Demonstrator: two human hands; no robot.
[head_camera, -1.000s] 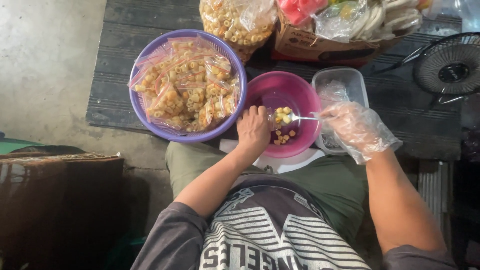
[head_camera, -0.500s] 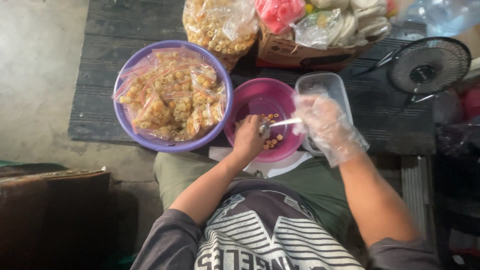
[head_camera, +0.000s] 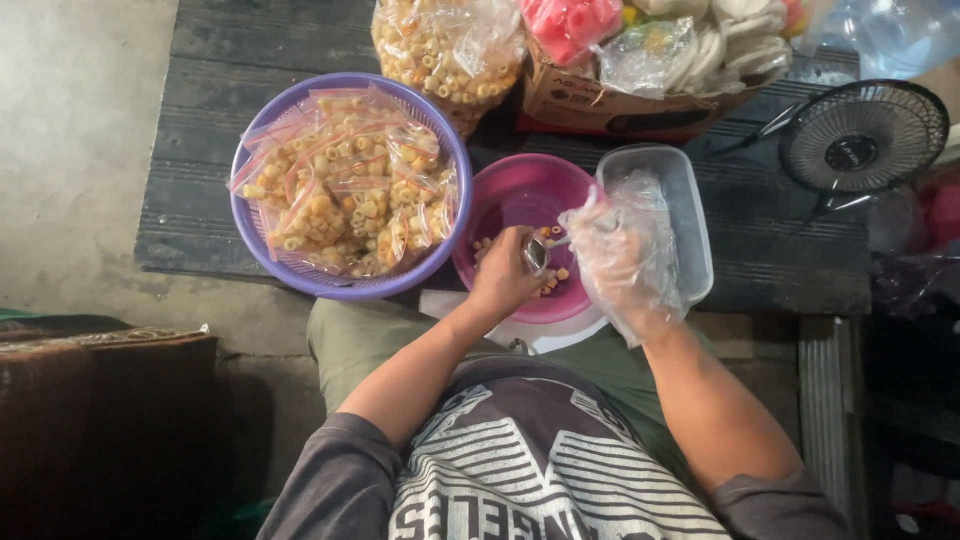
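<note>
Since half a second ago the gloved right hand (head_camera: 622, 255) has drawn in leftward from over the clear tub to the pink bowl's right rim, and the spoon it grips has swung so its bowl end now sits right at the left hand's fingers. Largest in the scene is the dark slatted worktop (head_camera: 250, 60), spanning the far side. On it, far left, stands the purple basket (head_camera: 262, 248), heaped with small sealed bags of ring-shaped snacks (head_camera: 350, 185). Beyond it, at the far edge, a big clear bag of the same yellow rings (head_camera: 450, 45) leans beside a cardboard box (head_camera: 600, 100) stuffed with pink and pale packets. A small black fan (head_camera: 862, 137) lies at the far right. Just right of the basket, and touching it, is the pink bowl (head_camera: 520, 195), holding only a scatter of loose orange and yellow rings (head_camera: 552, 282) near its bottom. A clear plastic tub (head_camera: 690, 215) stands against the bowl's right side. The left hand (head_camera: 505, 275), bare, is closed over the bowl's near half, pinching what seems to be a small bag, mostly hidden. The right hand, in a loose clear plastic glove, is closed around the handle of the metal spoon (head_camera: 540, 252), whose scoop end lies over the bowl, against the left fingers.
</note>
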